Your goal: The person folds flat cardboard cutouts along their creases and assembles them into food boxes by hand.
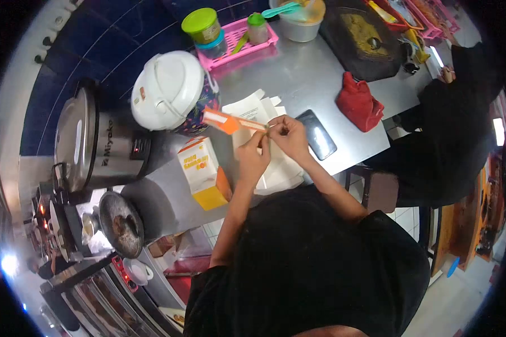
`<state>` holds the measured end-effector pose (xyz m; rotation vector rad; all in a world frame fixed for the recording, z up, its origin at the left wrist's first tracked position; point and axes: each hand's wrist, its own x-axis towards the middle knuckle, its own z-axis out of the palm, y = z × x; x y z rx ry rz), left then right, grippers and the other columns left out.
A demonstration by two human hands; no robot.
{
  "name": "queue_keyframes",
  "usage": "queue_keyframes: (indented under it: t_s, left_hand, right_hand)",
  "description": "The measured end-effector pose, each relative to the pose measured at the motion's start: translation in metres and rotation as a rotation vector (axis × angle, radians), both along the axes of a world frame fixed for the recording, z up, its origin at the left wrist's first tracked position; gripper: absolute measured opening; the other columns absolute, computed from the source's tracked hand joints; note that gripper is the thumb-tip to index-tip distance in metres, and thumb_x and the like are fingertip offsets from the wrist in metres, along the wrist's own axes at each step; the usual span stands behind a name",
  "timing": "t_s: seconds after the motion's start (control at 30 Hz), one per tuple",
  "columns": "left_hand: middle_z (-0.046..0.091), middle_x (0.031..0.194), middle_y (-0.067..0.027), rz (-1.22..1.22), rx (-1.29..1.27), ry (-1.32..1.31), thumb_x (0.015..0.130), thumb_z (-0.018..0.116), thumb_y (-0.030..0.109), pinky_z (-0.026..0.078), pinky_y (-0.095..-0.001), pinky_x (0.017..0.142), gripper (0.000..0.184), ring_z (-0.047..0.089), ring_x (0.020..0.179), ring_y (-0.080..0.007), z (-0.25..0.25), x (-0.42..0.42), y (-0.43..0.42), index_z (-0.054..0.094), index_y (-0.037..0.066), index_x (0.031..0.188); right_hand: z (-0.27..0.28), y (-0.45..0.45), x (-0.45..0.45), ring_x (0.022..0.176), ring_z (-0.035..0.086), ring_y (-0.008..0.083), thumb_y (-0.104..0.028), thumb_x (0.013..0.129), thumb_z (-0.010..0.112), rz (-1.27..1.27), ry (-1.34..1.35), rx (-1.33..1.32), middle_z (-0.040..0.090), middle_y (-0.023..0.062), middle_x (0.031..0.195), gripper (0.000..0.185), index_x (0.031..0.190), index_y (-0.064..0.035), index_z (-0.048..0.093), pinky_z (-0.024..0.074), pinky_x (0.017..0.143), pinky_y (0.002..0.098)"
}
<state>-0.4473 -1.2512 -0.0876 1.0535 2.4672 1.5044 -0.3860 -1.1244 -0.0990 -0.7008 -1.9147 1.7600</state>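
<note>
My left hand and my right hand meet over the steel table, fingers pinched together. Between them they grip the near end of an orange and white cardboard piece, which sticks out to the left, seen nearly edge-on. Its exact shape is partly hidden by my fingers. Under my hands lies a pile of flat white cardboard sheets with tabbed edges. A folded white, orange and yellow cardboard box stands left of my left hand. Right of my right hand lies a dark phone.
A white-lidded rice cooker and a larger steel cooker stand at left. Behind is a pink basket with containers. A red cloth and a black tray lie at right. A person in black is beside the table.
</note>
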Motion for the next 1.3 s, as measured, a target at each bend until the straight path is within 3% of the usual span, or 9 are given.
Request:
queue_keyframes:
  t_s: [0.13, 0.2, 0.3, 0.53, 0.7, 0.93, 1.07, 1.17, 1.3]
  left_hand:
    - [0.069, 0.076, -0.0184, -0.006, -0.025, 0.031, 0.086, 0.067, 0.009, 0.053, -0.0385, 0.064, 0.016, 0.072, 0.070, -0.0260, 0.001, 0.003, -0.003, 0.067, 0.000, 0.098]
    - [0.069, 0.079, -0.0200, 0.110, -0.030, -0.214, 0.084, 0.069, 0.010, 0.053, -0.0378, 0.066, 0.018, 0.072, 0.073, -0.0257, -0.006, 0.005, 0.001, 0.067, -0.003, 0.097]
    - [0.069, 0.080, -0.0199, -0.007, -0.018, -0.027, 0.085, 0.065, 0.006, 0.051, -0.0364, 0.067, 0.016, 0.070, 0.074, -0.0253, -0.037, 0.003, -0.007, 0.066, -0.005, 0.097]
    - [0.071, 0.091, -0.0145, -0.087, 0.182, -0.455, 0.095, 0.058, 0.010, 0.053, -0.0317, 0.068, 0.016, 0.069, 0.079, -0.0222, -0.022, -0.002, -0.009, 0.065, -0.003, 0.102]
    - [0.070, 0.102, -0.0147, 0.083, 0.671, -0.959, 0.099, 0.058, 0.018, 0.055, -0.0310, 0.072, 0.029, 0.069, 0.083, -0.0200, 0.042, -0.026, -0.025, 0.058, -0.002, 0.121]
    - [0.069, 0.107, -0.0150, 0.150, 0.636, -0.960, 0.099, 0.060, 0.017, 0.055, -0.0322, 0.080, 0.025, 0.069, 0.089, -0.0222, 0.051, -0.038, -0.033, 0.058, 0.000, 0.118]
    - [0.068, 0.110, -0.0158, 0.179, 0.553, -0.760, 0.100, 0.058, 0.019, 0.057, -0.0328, 0.084, 0.030, 0.070, 0.095, -0.0232, 0.055, -0.026, -0.024, 0.060, -0.003, 0.121]
    - [0.070, 0.105, -0.0159, 0.222, 0.522, -0.548, 0.102, 0.055, 0.015, 0.057, -0.0309, 0.085, 0.028, 0.070, 0.095, -0.0210, 0.057, -0.017, -0.020, 0.062, -0.007, 0.118]
    - [0.072, 0.097, -0.0144, 0.268, 0.436, -0.349, 0.101, 0.055, 0.007, 0.056, -0.0280, 0.084, 0.023, 0.070, 0.090, -0.0166, 0.056, -0.009, -0.022, 0.063, -0.009, 0.115]
  right_hand:
    - [-0.006, 0.004, 0.004, 0.060, 0.068, 0.0156, -0.012, 0.082, 0.071, 0.022, 0.049, 0.259, 0.072, 0.0127, 0.072, 0.021, 0.099, 0.0017, 0.069, 0.0535, 0.058, 0.0294]
    - [0.021, 0.004, 0.013, 0.069, 0.070, 0.0255, -0.018, 0.081, 0.070, 0.133, -0.150, 0.354, 0.072, 0.0159, 0.078, 0.027, 0.103, -0.0014, 0.069, 0.0557, 0.063, 0.0350]
    - [0.041, -0.005, 0.011, 0.081, 0.069, 0.0304, -0.025, 0.079, 0.071, 0.029, -0.136, 0.791, 0.071, 0.0145, 0.085, 0.033, 0.105, -0.0048, 0.068, 0.0556, 0.070, 0.0397]
    - [0.037, 0.003, -0.016, 0.082, 0.066, 0.0270, -0.018, 0.080, 0.067, 0.130, -0.007, 1.015, 0.066, 0.0090, 0.084, 0.017, 0.093, -0.0075, 0.065, 0.0541, 0.068, 0.0382]
    - [0.059, -0.002, -0.006, 0.081, 0.066, 0.0270, -0.012, 0.076, 0.069, 0.135, 0.188, 0.956, 0.064, 0.0084, 0.081, 0.017, 0.092, -0.0073, 0.064, 0.0539, 0.066, 0.0389]
    - [0.075, -0.006, -0.001, 0.081, 0.068, 0.0249, -0.008, 0.075, 0.072, 0.090, 0.263, 0.872, 0.069, 0.0085, 0.089, 0.021, 0.096, -0.0076, 0.069, 0.0557, 0.068, 0.0354]
    - [0.084, -0.014, -0.005, 0.074, 0.068, 0.0293, -0.008, 0.083, 0.068, 0.074, 0.167, 0.572, 0.068, 0.0124, 0.083, 0.013, 0.094, -0.0028, 0.070, 0.0553, 0.066, 0.0357]
    - [0.084, -0.016, -0.009, 0.072, 0.066, 0.0159, -0.007, 0.088, 0.068, 0.116, 0.193, 0.283, 0.067, 0.0109, 0.082, 0.015, 0.100, 0.0017, 0.070, 0.0530, 0.062, 0.0272]
    - [0.086, -0.019, -0.010, 0.079, 0.064, 0.0102, -0.009, 0.090, 0.068, 0.171, 0.152, 0.125, 0.067, 0.0059, 0.089, 0.014, 0.099, 0.0004, 0.071, 0.0506, 0.063, 0.0236]
